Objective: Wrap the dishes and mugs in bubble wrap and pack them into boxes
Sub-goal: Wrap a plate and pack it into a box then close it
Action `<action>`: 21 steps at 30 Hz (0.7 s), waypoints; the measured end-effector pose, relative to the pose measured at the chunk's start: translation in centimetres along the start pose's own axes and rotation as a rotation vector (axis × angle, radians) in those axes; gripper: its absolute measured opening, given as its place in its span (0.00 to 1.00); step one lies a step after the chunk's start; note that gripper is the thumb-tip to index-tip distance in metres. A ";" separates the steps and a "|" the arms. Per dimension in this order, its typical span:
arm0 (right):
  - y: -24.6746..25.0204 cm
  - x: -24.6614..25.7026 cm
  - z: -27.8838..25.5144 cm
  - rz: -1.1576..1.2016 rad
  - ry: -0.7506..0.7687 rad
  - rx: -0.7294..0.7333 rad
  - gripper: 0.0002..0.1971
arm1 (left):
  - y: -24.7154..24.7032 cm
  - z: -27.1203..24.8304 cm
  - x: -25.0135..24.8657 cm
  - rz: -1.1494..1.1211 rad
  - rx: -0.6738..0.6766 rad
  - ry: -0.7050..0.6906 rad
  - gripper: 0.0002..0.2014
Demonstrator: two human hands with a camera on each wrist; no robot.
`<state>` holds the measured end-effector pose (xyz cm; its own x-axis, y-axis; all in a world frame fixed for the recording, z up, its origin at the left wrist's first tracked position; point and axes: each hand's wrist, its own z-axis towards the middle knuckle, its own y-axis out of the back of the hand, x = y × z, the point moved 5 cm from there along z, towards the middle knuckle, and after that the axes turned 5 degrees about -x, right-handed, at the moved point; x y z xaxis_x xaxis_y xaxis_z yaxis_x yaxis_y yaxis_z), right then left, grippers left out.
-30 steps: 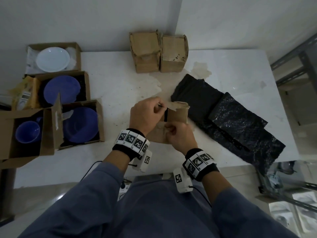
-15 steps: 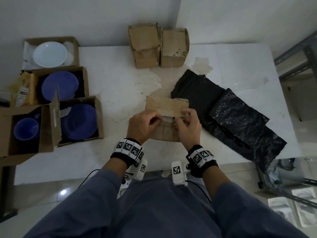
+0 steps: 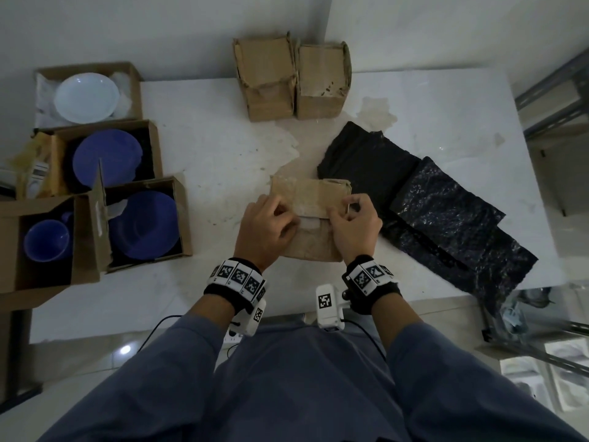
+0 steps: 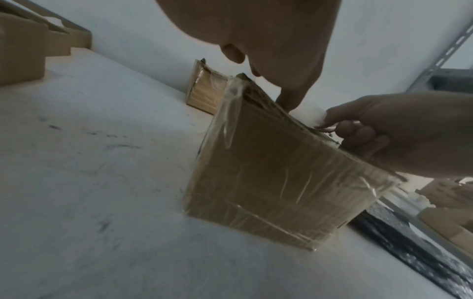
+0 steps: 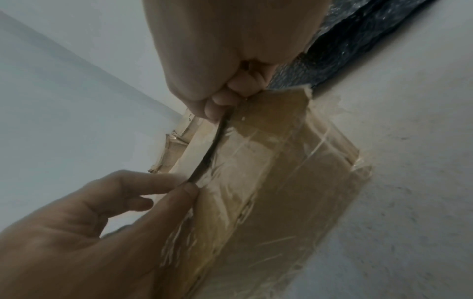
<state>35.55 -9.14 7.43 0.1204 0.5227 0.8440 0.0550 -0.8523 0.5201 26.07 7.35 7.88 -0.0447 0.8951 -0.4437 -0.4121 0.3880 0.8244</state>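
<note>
Dim, bluish light throughout; soft blur and wide-angle bending in both wrist views.

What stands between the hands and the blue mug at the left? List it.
The left hand and right hand grip the cardboard box at mid-table. Toward the blue mug lies the open box holding a blue dish, and a raised flap stands beside the mug. Nothing covers the mug from above.
</note>
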 end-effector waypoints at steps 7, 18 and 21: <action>-0.3 0.0 0.2 -0.164 0.074 0.050 0.02 | -0.2 0.1 0.0 0.028 0.034 -0.143 0.03; -1.4 -0.2 -0.5 -0.449 0.235 0.118 0.18 | -0.4 -1.8 0.6 0.035 0.121 -0.175 0.11; -1.8 -0.2 -0.5 -0.528 0.291 0.144 0.22 | -0.1 -1.6 0.6 0.014 0.137 -0.152 0.11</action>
<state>34.90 -7.75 6.40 -0.2339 0.8401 0.4894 0.1694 -0.4604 0.8714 24.67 7.53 6.93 0.0927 0.9193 -0.3825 -0.2844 0.3926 0.8746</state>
